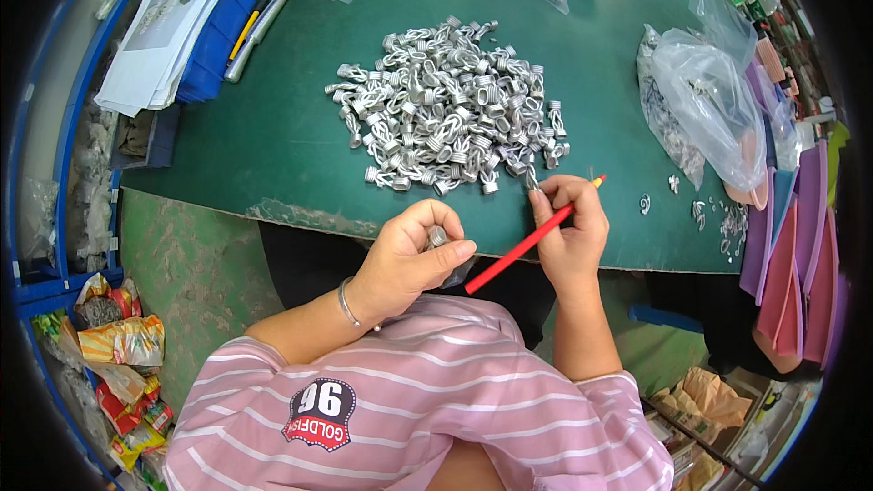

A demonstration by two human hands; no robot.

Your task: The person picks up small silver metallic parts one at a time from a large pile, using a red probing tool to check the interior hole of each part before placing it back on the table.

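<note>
A large heap of small silver metal fittings (446, 109), each with a ribbed collar and looped strands, lies on the green tabletop. My left hand (405, 250) is curled at the table's near edge around at least one ribbed silver fitting (436, 236); how many it holds is hidden. My right hand (575, 232) holds a red pencil (518, 250) slantwise across its fingers, the pale tip pointing up and right. Its thumb and forefinger also meet at a silver fitting (533, 178) by the heap's near right side.
Clear plastic bags (705, 100) sit at the table's right, with small loose metal bits (732, 223) nearer the edge. A blue bin (218, 45) bearing papers stands at the left. Pink and purple panels (796, 255) line the right side. Packets (123, 345) fill a shelf at lower left.
</note>
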